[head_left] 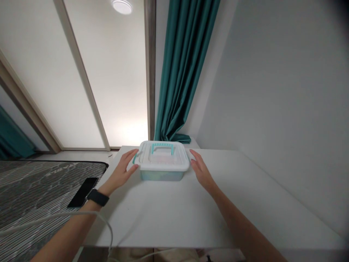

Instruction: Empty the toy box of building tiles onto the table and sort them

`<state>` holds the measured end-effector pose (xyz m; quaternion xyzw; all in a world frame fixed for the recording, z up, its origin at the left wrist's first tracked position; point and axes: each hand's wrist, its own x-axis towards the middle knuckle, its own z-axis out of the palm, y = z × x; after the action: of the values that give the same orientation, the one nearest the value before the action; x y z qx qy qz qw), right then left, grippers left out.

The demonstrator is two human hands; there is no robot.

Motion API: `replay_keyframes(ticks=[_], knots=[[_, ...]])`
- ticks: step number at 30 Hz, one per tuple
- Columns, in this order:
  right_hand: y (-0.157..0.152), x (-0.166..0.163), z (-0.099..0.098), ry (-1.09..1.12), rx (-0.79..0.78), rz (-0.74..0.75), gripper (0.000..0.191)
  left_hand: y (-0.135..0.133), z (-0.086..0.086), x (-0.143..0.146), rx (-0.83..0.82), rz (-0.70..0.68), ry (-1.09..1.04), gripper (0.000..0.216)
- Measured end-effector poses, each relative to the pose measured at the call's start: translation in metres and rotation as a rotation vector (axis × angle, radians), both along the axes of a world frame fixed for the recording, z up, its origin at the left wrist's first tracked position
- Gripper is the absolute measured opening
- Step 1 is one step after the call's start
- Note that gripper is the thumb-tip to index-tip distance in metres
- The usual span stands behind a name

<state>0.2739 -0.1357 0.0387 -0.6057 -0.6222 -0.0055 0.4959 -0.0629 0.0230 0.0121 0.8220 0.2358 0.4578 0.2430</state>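
A white bench [174, 214] stood against a plain grey wall [272, 91]. Behind the bench's far edge hung a teal curtain [185, 72] beside frosted panels [114, 80]. Left of the bench lay a striped bed [32, 189] with a dark phone [82, 192] on it. A white cable [106, 225] trailed over the bench's near left corner.

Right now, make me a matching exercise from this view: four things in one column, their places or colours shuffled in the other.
1 plastic box
2 curtain
3 phone
4 watch

A teal, hanging in the corner
B on the white table, between left hand and right hand
C black, strapped on the left wrist
D lying on the striped mat

Pairs: 1-B, 2-A, 3-D, 4-C
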Motion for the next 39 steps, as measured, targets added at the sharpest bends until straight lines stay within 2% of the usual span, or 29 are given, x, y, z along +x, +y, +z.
replay_keyframes(ticks=[3,5,15,22,27,34,37,39], knots=[[-0.013,-0.004,0.009,-0.261,-0.062,0.103,0.055,-0.005,0.001,-0.006,0.109,-0.041,0.083,0.054],[-0.015,-0.008,0.011,-0.338,-0.087,0.109,0.049,-0.006,-0.002,-0.004,0.121,-0.031,0.065,0.049],[-0.011,-0.012,-0.002,-0.313,-0.004,0.084,0.042,-0.004,-0.028,0.015,0.244,0.061,-0.061,0.045],[-0.011,-0.014,0.019,-0.381,-0.022,0.076,0.032,-0.004,-0.040,0.017,0.300,0.106,-0.069,0.053],[0.011,-0.029,0.045,-0.466,-0.021,0.065,0.034,-0.008,-0.041,0.018,0.282,0.127,-0.116,0.051],[0.063,-0.057,0.076,-0.581,-0.159,0.095,0.039,-0.010,-0.039,0.016,0.263,0.129,-0.132,0.047],[0.081,-0.063,0.082,-0.620,-0.258,0.027,0.039,-0.010,-0.039,0.016,0.261,0.132,-0.137,0.045],[0.088,-0.065,0.084,-0.653,-0.345,-0.052,0.032,-0.010,-0.039,0.016,0.260,0.133,-0.137,0.045]])
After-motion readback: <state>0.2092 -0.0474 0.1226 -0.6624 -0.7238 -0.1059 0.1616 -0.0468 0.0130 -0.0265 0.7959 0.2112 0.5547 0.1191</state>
